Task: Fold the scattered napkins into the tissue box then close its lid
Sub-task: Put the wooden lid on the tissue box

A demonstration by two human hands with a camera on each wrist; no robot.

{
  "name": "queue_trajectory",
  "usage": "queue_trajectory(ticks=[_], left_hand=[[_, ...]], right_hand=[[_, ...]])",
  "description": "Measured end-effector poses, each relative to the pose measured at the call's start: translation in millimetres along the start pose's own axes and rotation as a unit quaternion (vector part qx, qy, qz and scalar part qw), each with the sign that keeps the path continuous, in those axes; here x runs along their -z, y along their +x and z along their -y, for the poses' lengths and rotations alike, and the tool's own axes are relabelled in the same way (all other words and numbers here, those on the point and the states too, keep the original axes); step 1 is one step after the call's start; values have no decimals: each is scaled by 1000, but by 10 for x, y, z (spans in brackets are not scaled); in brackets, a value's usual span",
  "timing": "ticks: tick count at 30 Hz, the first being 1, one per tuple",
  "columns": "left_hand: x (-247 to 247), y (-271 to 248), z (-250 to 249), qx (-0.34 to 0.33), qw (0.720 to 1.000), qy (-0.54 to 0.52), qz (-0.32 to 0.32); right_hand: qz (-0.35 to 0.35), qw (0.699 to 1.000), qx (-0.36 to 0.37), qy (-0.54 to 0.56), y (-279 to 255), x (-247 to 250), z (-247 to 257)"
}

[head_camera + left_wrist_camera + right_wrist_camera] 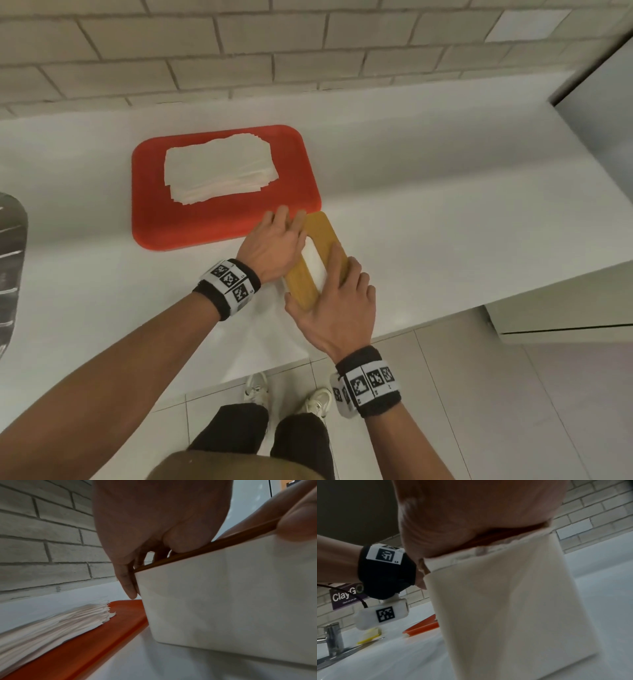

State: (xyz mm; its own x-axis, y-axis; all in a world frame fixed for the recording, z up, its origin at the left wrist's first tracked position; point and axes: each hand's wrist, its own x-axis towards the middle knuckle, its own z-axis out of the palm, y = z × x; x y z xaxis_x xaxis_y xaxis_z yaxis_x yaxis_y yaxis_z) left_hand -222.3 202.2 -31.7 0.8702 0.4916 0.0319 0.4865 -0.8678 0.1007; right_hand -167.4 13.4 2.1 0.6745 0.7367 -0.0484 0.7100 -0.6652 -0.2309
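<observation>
Far left, edge of a metal sink [10,260] and a tap [333,639], with a yellow scrap [370,635] on the counter nearby. Next, on the white counter [428,219], a red tray [191,222] holding 1 loose stack of white napkins [219,168], edges fanned out, none folded.

Just right of the tray's near corner, touching or almost touching it, the tissue box [223,595]: white body, tan wooden lid [329,236] on top, white napkin showing through the lid's slot [313,262]. Lid seated low on the rim; whether fully shut, cannot tell.

Left hand [274,246] laid over the box's left side, fingers reaching down its far end, curled round lid and wall in a grip. Right hand [337,305] over the near right end, thumb at the near end, fingers across the lid edge, likewise gripping.

Long axis of the box running from near-left to far-right on a slant, far end pointing at the tray's corner. Brick-tile wall [239,51] behind.
</observation>
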Motion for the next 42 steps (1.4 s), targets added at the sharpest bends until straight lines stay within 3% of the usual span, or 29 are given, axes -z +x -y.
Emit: queue_trajectory(ticks=[9,16,22,25,28,30,32,35,38,42], left_hand=[[227,126,-13,1,997,-28,68],[150,170,-75,31,998,-21,60],[93,227,-107,30,998,-36,44],[43,201,-131,56,994,-87,36],[101,257,-55,41,985,-154,63],[112,220,-5,45,975,-214,38],[109,54,-89,101,959,-263,-14],[42,-196,-368,153,946,-285,-27],[-22,-215,-445,139,952,-263,-63],[-5,-235,-426,138,953,-262,-65]], right_hand=[[-13,999,-10,42,-202,-21,-100],[-50,997,-26,57,-127,-140,33],[-28,999,-9,26,-132,-174,55],[-9,999,-22,45,-130,-219,113],[-12,994,-11,110,-113,-198,-54],[-2,975,-33,218,-117,-189,-253],[2,961,-62,270,-152,-186,-402],[-1,961,-77,267,-186,-224,-414],[-14,975,-77,206,-202,-273,-368],[8,989,6,146,-92,-217,-468]])
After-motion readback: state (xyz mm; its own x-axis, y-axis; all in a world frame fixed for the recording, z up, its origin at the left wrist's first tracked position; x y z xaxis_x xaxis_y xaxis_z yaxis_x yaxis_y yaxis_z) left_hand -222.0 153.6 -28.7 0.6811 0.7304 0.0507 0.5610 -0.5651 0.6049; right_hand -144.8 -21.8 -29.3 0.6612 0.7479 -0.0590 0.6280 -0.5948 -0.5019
